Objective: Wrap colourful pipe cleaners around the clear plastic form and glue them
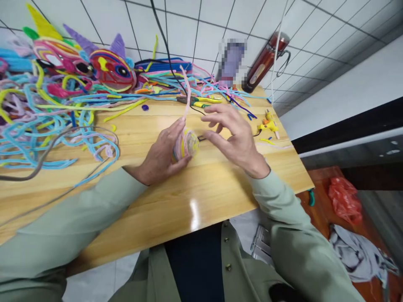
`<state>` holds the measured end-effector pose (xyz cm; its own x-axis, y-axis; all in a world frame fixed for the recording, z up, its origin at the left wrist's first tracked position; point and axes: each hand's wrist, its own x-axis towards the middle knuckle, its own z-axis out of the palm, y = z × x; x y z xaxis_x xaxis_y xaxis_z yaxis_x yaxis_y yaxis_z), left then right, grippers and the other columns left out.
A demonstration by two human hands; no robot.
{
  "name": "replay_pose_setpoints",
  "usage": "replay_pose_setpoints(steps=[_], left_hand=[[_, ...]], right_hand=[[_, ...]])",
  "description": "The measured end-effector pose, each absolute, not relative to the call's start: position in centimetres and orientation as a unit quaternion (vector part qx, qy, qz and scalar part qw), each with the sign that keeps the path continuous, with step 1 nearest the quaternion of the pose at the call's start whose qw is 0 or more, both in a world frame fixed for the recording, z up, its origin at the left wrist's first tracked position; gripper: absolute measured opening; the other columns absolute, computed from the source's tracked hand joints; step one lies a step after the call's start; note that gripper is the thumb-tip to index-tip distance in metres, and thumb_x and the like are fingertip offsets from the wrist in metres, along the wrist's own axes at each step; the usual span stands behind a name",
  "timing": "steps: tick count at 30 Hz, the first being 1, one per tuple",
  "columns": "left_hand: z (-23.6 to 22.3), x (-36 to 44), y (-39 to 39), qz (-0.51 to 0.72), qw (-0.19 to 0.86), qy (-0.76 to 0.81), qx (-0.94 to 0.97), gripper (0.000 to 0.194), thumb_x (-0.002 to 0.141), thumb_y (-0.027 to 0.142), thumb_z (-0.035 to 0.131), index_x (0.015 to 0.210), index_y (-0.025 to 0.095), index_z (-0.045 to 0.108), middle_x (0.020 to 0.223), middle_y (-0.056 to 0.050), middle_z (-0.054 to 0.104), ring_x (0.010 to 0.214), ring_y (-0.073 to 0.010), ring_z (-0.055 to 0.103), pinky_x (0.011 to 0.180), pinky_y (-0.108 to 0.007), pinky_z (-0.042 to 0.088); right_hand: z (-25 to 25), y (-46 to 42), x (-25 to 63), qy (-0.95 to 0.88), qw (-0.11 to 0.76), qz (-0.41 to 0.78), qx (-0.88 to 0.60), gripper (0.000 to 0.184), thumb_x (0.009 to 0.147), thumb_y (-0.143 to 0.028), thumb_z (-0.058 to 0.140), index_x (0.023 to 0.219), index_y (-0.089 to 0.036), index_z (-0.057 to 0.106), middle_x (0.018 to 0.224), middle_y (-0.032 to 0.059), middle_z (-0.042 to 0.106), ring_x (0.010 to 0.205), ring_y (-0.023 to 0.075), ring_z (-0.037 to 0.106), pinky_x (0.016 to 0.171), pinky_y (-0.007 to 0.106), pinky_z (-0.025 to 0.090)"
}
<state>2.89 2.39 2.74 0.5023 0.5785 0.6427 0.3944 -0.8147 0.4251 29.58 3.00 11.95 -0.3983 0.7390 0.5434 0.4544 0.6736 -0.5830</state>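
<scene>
My left hand [163, 153] is closed around a small round coil of pipe cleaners [185, 144] in pink, yellow and other colours, held over the table. A loose pale pink pipe cleaner end [188, 92] sticks up from the coil past my thumb. To the right of it hovers my right hand [234, 136], fingers apart and curved, with nothing visible between them. A small dark object [201, 137] shows between the coil and my right thumb; I cannot make out what it is. Pliers with green and yellow handles [198, 101] lie just beyond both hands.
Loose pipe cleaners [56, 126] cover the table's left and back. Two colourful horned masks [111, 69] stand behind them. A red flask [266, 63] is at the back right, a yellow glue gun [269, 125] near the right edge. A grey cable [47, 155] crosses the left side.
</scene>
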Motion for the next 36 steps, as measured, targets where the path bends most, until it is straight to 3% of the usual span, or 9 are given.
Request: replay_pose_setpoints(steps=[5, 11, 18, 22, 29, 36], left_hand=[[2.8, 3.2, 2.4, 0.424, 0.116, 0.271, 0.856, 0.092, 0.111, 0.054, 0.066, 0.182, 0.026, 0.014, 0.181, -0.023, 0.04, 0.17, -0.0395, 0.042, 0.138, -0.063, 0.043], [2.6, 3.6, 2.4, 0.44, 0.121, 0.272, 0.847, 0.089, 0.109, 0.046, 0.066, 0.18, 0.029, 0.016, 0.178, -0.021, 0.044, 0.17, -0.0383, 0.043, 0.136, -0.065, 0.045], [2.7, 3.7, 2.3, 0.433, 0.139, 0.278, 0.846, 0.087, 0.102, 0.036, 0.071, 0.174, 0.024, 0.023, 0.179, -0.024, 0.039, 0.172, -0.042, 0.037, 0.139, -0.07, 0.039], [2.7, 3.9, 2.0, 0.446, 0.151, 0.27, 0.84, 0.076, 0.102, 0.034, 0.073, 0.167, 0.023, 0.034, 0.176, -0.023, 0.041, 0.171, -0.0409, 0.038, 0.139, -0.068, 0.042], [2.7, 4.1, 2.0, 0.432, 0.146, 0.286, 0.843, 0.067, 0.102, 0.033, 0.07, 0.162, 0.027, 0.041, 0.178, -0.021, 0.037, 0.172, -0.039, 0.035, 0.138, -0.067, 0.043], [2.6, 4.3, 2.0, 0.442, 0.161, 0.28, 0.837, 0.072, 0.1, 0.032, 0.072, 0.164, 0.03, 0.039, 0.175, -0.018, 0.041, 0.171, -0.0392, 0.038, 0.138, -0.067, 0.043]], right_hand=[[12.4, 4.3, 26.4, -0.85, 0.334, 0.232, -0.335, 0.045, 0.111, -0.062, 0.059, 0.148, -0.037, 0.07, 0.169, 0.0051, 0.061, 0.148, 0.0288, 0.065, 0.097, 0.042, 0.07], [11.8, 5.2, 27.7, -0.85, 0.313, 0.236, -0.352, 0.037, 0.112, -0.057, 0.06, 0.139, -0.036, 0.077, 0.157, 0.0082, 0.069, 0.147, 0.0282, 0.065, 0.117, 0.05, 0.062], [11.7, 5.1, 27.5, -0.824, 0.314, 0.294, -0.369, 0.045, 0.105, -0.07, 0.067, 0.138, -0.042, 0.077, 0.163, 0.0041, 0.064, 0.146, 0.036, 0.064, 0.1, 0.051, 0.067], [11.5, 5.4, 27.2, -0.823, 0.302, 0.305, -0.372, 0.05, 0.102, -0.076, 0.066, 0.139, -0.043, 0.075, 0.162, 0.0042, 0.066, 0.146, 0.0377, 0.062, 0.102, 0.056, 0.065], [11.7, 5.6, 27.4, -0.836, 0.271, 0.282, -0.384, 0.052, 0.105, -0.075, 0.061, 0.144, -0.041, 0.069, 0.15, 0.0047, 0.072, 0.127, 0.0307, 0.071, 0.104, 0.052, 0.063], [10.8, 5.4, 28.3, -0.827, 0.295, 0.282, -0.386, 0.045, 0.102, -0.071, 0.072, 0.128, -0.035, 0.076, 0.128, 0.0041, 0.077, 0.092, 0.0201, 0.067, 0.077, 0.037, 0.058]])
